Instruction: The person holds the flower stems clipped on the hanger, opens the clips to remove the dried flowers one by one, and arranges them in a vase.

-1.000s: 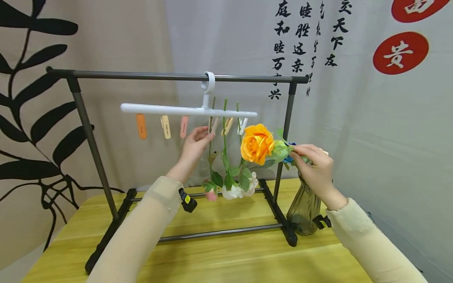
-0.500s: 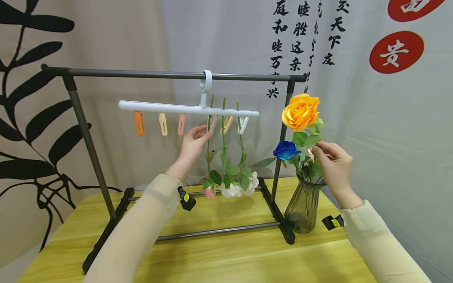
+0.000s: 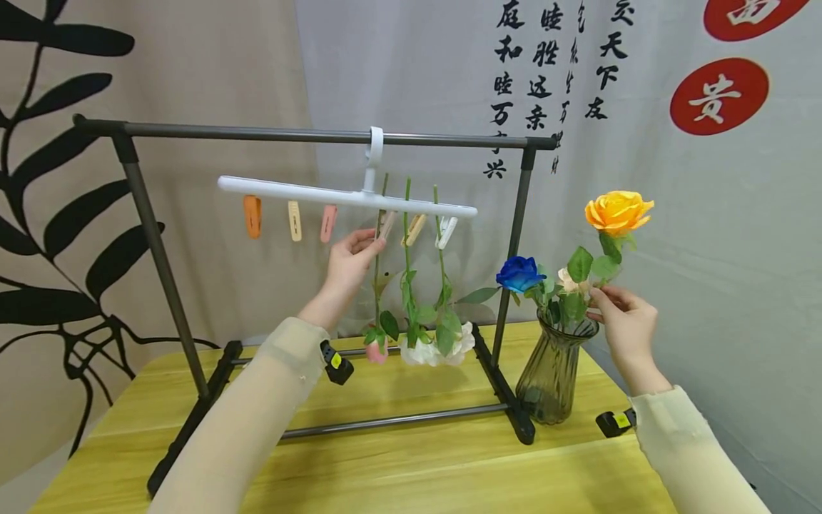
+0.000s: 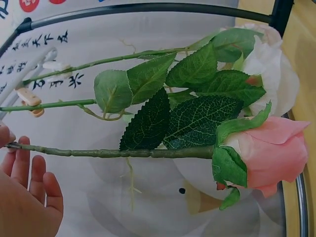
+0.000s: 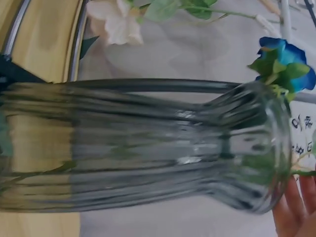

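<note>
My left hand (image 3: 347,268) pinches the upper stem of the pink rose (image 4: 269,158), right beside a pale pink clothespin (image 3: 387,224). The rose hangs head down under the white hanger (image 3: 295,190). White flowers (image 3: 420,352) hang upside down to its right, their stems at a yellow clothespin (image 3: 414,230) and a white clothespin (image 3: 446,233). At the ribbed glass vase (image 3: 549,375), my right hand (image 3: 623,325) pinches the stem of the orange rose (image 3: 618,213), which stands upright, leaning right. A blue rose (image 3: 519,274) and a cream flower (image 3: 568,280) stand in the vase.
The hanger hooks over the dark rack's top bar (image 3: 257,132). Three more clothespins, orange (image 3: 252,216), yellow (image 3: 295,220) and pink (image 3: 328,223), hang at its left. The vase stands on the wooden table (image 3: 385,471) beside the rack's right foot (image 3: 521,421). A printed curtain backs everything.
My right hand has moved right, taking the orange rose from a sideways pose beside the rack to upright at the vase. The hanger's right end dips slightly. My left hand has stayed put.
</note>
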The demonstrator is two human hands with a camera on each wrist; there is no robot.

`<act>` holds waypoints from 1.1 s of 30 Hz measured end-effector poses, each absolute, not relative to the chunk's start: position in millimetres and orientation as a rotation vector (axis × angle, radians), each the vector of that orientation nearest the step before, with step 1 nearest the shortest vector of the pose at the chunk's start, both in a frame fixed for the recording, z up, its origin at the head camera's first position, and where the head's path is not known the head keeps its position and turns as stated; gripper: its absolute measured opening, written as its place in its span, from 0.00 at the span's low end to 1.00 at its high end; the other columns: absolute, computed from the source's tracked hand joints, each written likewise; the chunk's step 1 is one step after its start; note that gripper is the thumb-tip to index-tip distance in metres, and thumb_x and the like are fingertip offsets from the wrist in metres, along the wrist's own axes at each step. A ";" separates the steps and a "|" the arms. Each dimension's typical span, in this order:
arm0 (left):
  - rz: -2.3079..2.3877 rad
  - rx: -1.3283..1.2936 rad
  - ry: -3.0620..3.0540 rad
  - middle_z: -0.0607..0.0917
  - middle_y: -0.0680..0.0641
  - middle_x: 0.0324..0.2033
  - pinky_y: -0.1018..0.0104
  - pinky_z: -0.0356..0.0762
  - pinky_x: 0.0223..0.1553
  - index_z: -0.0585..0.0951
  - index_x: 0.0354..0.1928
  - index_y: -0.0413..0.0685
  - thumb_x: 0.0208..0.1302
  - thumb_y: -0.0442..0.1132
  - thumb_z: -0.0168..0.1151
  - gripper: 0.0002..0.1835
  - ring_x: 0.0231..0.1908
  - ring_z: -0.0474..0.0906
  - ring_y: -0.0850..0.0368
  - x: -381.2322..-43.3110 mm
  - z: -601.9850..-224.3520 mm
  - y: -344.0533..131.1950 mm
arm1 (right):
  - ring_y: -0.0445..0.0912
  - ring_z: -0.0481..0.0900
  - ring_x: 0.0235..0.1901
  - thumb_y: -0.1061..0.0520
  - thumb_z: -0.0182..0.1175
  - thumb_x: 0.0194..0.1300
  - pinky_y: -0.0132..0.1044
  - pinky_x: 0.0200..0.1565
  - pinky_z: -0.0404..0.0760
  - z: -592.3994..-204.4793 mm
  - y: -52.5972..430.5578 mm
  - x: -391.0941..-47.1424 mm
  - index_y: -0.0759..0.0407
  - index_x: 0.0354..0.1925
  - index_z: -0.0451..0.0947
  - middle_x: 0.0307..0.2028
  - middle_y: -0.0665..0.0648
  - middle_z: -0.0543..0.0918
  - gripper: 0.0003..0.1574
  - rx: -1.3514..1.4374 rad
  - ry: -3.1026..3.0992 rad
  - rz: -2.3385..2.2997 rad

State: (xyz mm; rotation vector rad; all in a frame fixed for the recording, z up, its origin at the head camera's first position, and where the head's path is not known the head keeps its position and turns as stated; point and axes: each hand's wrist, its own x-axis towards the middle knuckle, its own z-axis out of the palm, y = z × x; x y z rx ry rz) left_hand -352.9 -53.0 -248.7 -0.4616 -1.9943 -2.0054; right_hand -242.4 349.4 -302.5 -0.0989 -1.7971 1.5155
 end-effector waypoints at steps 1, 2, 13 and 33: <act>-2.012 -0.460 -1.998 0.83 0.45 0.43 0.66 0.68 0.41 0.77 0.57 0.38 0.67 0.42 0.63 0.21 0.42 0.75 0.60 -353.4 -248.7 -53.4 | 0.40 0.83 0.32 0.56 0.64 0.65 0.29 0.34 0.82 -305.2 351.2 -242.5 0.74 0.49 0.78 0.35 0.45 0.84 0.22 -0.108 -1.822 1.497; -2.018 -0.456 -2.004 0.83 0.45 0.44 0.65 0.68 0.42 0.77 0.58 0.38 0.67 0.41 0.63 0.21 0.42 0.75 0.60 -353.5 -248.6 -53.7 | 0.40 0.83 0.33 0.54 0.63 0.66 0.28 0.35 0.82 -307.9 352.8 -242.7 0.73 0.49 0.79 0.35 0.45 0.84 0.22 -0.118 -1.852 1.462; -2.015 -0.450 -2.026 0.81 0.41 0.48 0.67 0.68 0.41 0.76 0.60 0.39 0.68 0.42 0.62 0.22 0.44 0.75 0.59 -353.3 -250.1 -54.0 | 0.41 0.72 0.40 0.42 0.58 0.68 0.36 0.36 0.71 -322.5 363.8 -238.6 0.69 0.46 0.82 0.45 0.57 0.79 0.30 -0.266 -2.181 1.142; -2.011 -0.477 -2.004 0.83 0.47 0.44 0.62 0.68 0.42 0.77 0.58 0.40 0.68 0.44 0.62 0.21 0.47 0.76 0.56 -355.4 -252.8 -52.2 | 0.66 0.73 0.49 0.44 0.51 0.73 0.61 0.44 0.73 -324.8 369.6 -241.4 0.75 0.48 0.79 0.52 0.73 0.75 0.33 -0.109 -2.374 0.872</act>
